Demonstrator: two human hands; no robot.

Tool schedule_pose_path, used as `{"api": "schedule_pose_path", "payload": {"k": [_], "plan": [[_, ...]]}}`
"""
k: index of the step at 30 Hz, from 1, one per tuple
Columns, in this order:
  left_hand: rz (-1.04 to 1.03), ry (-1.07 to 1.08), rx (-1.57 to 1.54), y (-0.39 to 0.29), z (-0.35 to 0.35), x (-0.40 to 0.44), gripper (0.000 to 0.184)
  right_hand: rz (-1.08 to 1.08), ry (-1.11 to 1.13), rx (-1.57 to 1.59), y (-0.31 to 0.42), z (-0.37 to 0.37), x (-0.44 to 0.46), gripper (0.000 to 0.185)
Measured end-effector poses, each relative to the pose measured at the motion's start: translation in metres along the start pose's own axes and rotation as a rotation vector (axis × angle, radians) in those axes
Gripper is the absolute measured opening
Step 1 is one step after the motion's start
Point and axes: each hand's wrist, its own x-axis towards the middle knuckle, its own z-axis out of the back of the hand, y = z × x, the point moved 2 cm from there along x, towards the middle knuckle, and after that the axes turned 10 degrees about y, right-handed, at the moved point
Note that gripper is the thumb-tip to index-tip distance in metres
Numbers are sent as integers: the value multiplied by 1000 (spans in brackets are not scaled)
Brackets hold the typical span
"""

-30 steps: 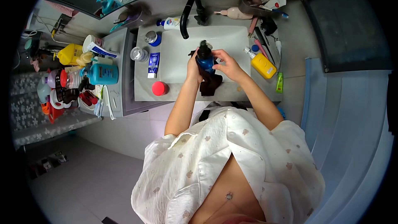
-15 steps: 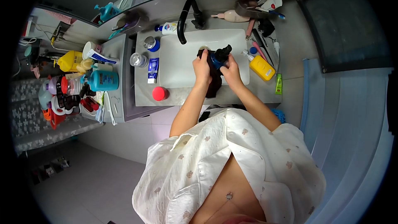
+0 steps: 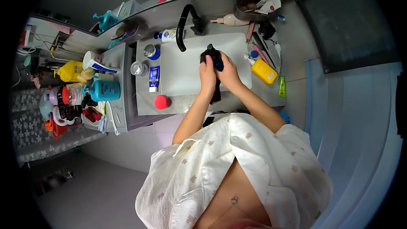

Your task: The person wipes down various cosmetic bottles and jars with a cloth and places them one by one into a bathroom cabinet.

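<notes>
Over the white sink [image 3: 178, 82], my right hand [image 3: 229, 74] is closed around a dark blue pump bottle [image 3: 218, 64] with a black top. The bottle leans, its top toward the faucet. My left hand [image 3: 207, 76] is closed on a dark brown cloth [image 3: 216, 96], which hangs down toward the sink's front edge. Part of the cloth shows beyond the left fingers, close against the bottle. Both hands are side by side, and the fingers partly hide the bottle's body.
A black faucet [image 3: 185, 21] arches over the sink's back. On the counter's left are a blue tube [image 3: 154, 79], a red lid [image 3: 161, 101] and jars. A yellow pump bottle [image 3: 264, 71] and green tube [image 3: 282, 87] lie at the right. A teal bottle [image 3: 105, 90] stands further left.
My right hand has brought the pump bottle left, closer to my left hand and the cloth. The bottle's top now points more toward the faucet. The whole view has shifted slightly.
</notes>
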Motion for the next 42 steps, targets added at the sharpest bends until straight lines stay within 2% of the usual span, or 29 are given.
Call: {"api": "schedule_pose_path", "payload": {"k": [2,5,6,8,10,12,16,20,21,24,26,30,31,32,34,35,37,38,40,42], "plan": [[-176,-15,34,-3,-8,0,33,23,-62,-85,-3,0,4,52],[-271,30,215,0,-5,4,25,20,-37,-137,-1,3,3,50],[-279,29,211,0,-3,5,25,27,-39,-142,-1,6,5,50],[-257,46,460,0,-1,3,24,-24,38,-92,-1,10,10,49],[-221,20,468,-15,-2,-4,22,-7,3,-134,3,11,11,49],[-194,24,606,-29,-2,-8,21,16,-42,-176,9,13,12,49],[-314,48,604,-36,-1,-13,23,14,-74,-211,13,14,10,48],[-294,83,684,-39,-5,-20,29,-20,-75,-217,16,15,5,47],[-517,-4,630,-33,-9,-18,24,-3,-90,-224,17,15,4,47],[-492,11,482,-17,-3,-15,29,-35,-52,-365,18,12,3,50],[-115,37,108,-19,-4,-16,35,-15,-97,-403,25,8,0,50],[-302,-118,-53,-39,-17,-16,40,51,-85,-464,20,3,-4,53],[-318,-59,-12,-24,-10,-3,47,87,-42,-346,18,6,-3,52],[-322,-62,-12,-22,-4,3,47,123,0,-228,17,8,-1,51],[-219,164,-226,-27,4,8,54,144,17,-160,26,17,3,51],[-151,246,-178,-29,10,8,59,90,124,-15,28,20,5,51],[-99,360,-282,-42,13,6,53,-27,278,290,18,20,8,50],[-97,401,-331,-45,14,8,51,-20,280,288,15,21,10,50],[-65,403,-301,-40,20,12,47,20,304,654,17,22,11,47],[-30,406,-273,-41,21,13,42,-24,382,722,13,24,13,51]]}}
